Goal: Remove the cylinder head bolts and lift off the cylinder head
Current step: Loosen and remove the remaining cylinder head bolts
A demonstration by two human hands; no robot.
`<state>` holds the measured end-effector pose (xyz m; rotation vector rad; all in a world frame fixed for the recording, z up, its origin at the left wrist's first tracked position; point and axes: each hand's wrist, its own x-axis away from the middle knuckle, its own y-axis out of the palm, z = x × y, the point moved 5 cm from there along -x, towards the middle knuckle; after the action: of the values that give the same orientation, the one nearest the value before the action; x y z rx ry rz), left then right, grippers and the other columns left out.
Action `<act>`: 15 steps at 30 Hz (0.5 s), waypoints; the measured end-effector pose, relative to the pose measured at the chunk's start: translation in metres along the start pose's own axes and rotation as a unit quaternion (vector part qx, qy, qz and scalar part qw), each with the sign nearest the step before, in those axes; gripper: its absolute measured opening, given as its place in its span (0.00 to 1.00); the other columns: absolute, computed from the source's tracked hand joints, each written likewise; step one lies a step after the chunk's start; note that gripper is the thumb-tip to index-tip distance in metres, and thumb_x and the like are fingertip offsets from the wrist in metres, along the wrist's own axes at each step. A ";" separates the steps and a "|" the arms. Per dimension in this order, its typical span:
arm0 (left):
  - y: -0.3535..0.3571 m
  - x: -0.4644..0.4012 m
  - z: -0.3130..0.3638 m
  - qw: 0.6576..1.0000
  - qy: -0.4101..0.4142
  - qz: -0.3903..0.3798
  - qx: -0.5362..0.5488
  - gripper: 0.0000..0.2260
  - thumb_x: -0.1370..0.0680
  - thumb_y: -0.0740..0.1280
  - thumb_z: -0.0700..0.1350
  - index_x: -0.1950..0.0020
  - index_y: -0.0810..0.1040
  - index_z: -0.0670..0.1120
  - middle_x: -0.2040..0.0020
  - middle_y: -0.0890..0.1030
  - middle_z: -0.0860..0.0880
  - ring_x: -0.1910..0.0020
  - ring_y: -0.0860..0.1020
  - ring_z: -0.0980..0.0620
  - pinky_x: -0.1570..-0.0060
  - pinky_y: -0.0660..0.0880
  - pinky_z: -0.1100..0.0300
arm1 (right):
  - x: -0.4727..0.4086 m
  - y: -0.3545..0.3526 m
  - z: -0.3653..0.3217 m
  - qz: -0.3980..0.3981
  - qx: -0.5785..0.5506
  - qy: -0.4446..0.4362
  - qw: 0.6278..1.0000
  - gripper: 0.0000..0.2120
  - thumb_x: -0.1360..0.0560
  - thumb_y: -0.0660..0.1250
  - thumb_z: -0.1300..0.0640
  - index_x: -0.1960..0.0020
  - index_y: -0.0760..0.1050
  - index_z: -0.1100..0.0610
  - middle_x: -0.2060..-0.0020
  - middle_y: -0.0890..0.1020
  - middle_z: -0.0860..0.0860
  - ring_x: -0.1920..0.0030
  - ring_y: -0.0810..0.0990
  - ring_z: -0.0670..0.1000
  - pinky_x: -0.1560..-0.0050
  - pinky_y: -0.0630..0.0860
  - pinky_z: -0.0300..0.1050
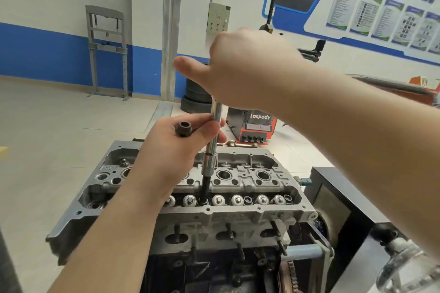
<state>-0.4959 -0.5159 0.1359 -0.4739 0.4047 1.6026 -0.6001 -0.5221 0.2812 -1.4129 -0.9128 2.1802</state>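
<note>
Cylinder head [238,215] is sitting atop the engine block at the lower middle of the head view, its valve springs exposed in a row. A chrome extension bar [215,126] is standing nearly upright, its dark socket [204,198] seated among the springs. The right hand [247,66] is gripping the bar's top. The left hand [188,137] is pinching the bar lower down while holding a removed bolt [183,128] against the palm. A red tyre machine [254,126] is standing behind.

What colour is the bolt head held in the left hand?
Dark grey to black, seen in the head view: bolt head, left hand.
</note>
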 end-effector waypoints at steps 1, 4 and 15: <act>-0.001 0.000 0.001 1.000 0.002 0.001 -0.001 0.06 0.19 0.70 0.50 0.51 0.87 0.58 0.54 0.88 0.52 0.74 0.75 0.66 0.69 0.66 0.63 | 0.002 -0.001 -0.002 0.019 0.010 -0.018 1.000 0.36 0.22 0.49 0.24 0.69 0.66 0.54 0.75 0.70 0.49 0.75 0.69 0.51 0.72 0.58 0.40; -0.005 0.001 0.002 0.999 -0.018 -0.044 0.004 0.08 0.23 0.69 0.57 0.46 0.86 0.60 0.51 0.88 0.52 0.75 0.72 0.62 0.70 0.66 0.63 | 0.003 0.001 0.000 0.020 -0.101 -0.104 0.989 0.33 0.20 0.52 0.26 0.67 0.67 0.53 0.74 0.68 0.47 0.72 0.69 0.52 0.71 0.60 0.44; 0.002 0.005 -0.003 0.999 -0.031 -0.014 -0.029 0.04 0.24 0.74 0.55 0.51 0.88 0.60 0.57 0.88 0.55 0.65 0.82 0.66 0.63 0.73 0.69 | -0.001 0.002 0.003 -0.033 0.043 -0.015 0.998 0.30 0.18 0.50 0.30 0.65 0.66 0.53 0.69 0.72 0.51 0.71 0.70 0.51 0.70 0.59 0.42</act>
<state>-0.4983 -0.5132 0.1310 -0.4714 0.3043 1.6007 -0.6025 -0.5251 0.2808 -1.2945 -0.8521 2.1715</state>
